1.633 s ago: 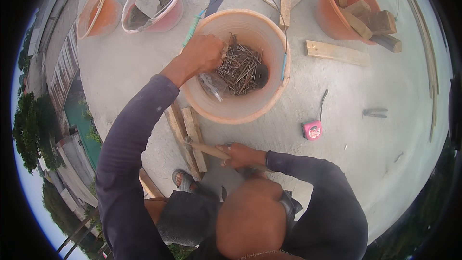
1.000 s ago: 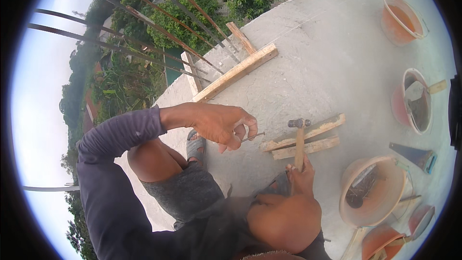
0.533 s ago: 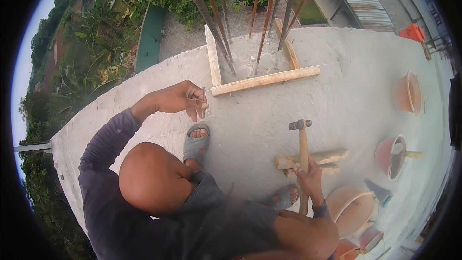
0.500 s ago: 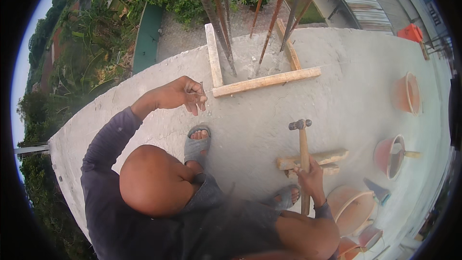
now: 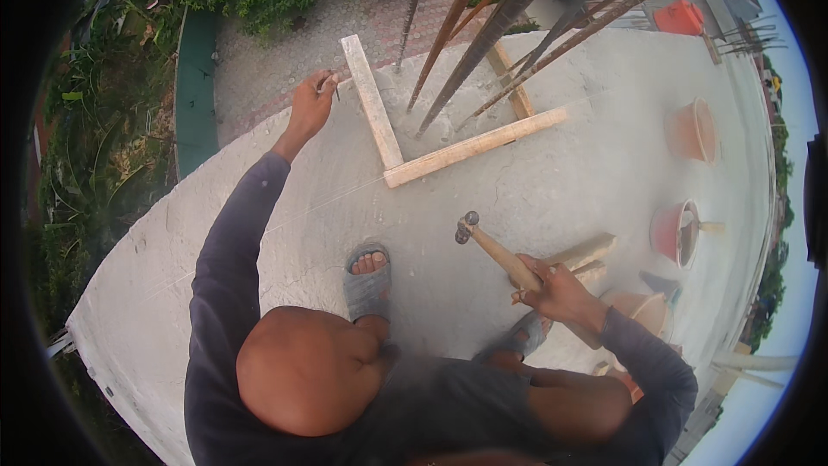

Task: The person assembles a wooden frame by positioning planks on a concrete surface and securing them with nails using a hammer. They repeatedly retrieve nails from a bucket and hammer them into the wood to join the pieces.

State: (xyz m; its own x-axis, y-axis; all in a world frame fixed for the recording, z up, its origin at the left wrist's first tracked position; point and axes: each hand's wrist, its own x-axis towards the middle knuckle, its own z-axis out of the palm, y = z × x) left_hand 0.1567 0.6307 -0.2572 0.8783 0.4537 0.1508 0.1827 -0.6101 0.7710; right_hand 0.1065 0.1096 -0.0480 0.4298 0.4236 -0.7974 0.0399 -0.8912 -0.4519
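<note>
In your left grip [image 5: 312, 108], pinched shut at the fingertips, is what looks like a slim nail [image 5: 337, 94], just beside the outer end of the left board [image 5: 372, 103], its shank likely kept clear for handling. Your right grip [image 5: 565, 296] wraps the hammer [image 5: 498, 255] partway along its handle, probably for balance, tilting its head over the concrete floor [image 5: 302, 233]. Beyond, boards flank steel bars [image 5: 492, 38] on three sides, seemingly placed to box them in.

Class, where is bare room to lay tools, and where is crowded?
Free: grey concrete slab between the pale three-sided wooden frame and wooden-handled metal hammer; left of the left grey sandal. Crowded: rusty steel bars inside the frame; brown wooden boards by the right hand.
</note>
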